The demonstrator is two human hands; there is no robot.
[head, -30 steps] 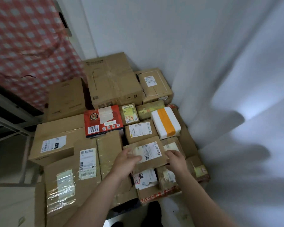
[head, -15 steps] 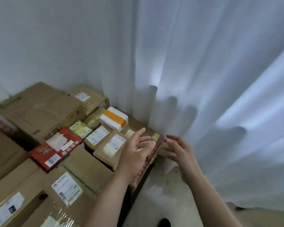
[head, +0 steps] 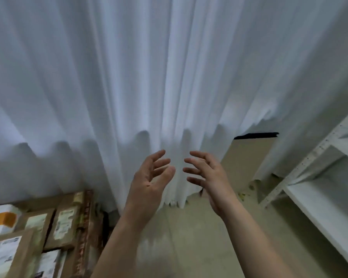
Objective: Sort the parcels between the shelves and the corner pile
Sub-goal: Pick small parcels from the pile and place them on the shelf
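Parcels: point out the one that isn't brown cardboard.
The white parcel with the orange band, at the far left edge; the other parcels are brown with paper labels.

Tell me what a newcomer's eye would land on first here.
Two empty hands, the left hand and the right hand, are raised mid-frame with fingers spread. Behind them a white curtain fills most of the view. Cardboard parcels lie packed together at lower left, and white metal shelving stands at the right edge.

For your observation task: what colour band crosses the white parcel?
Orange; the white parcel shows in the head view.
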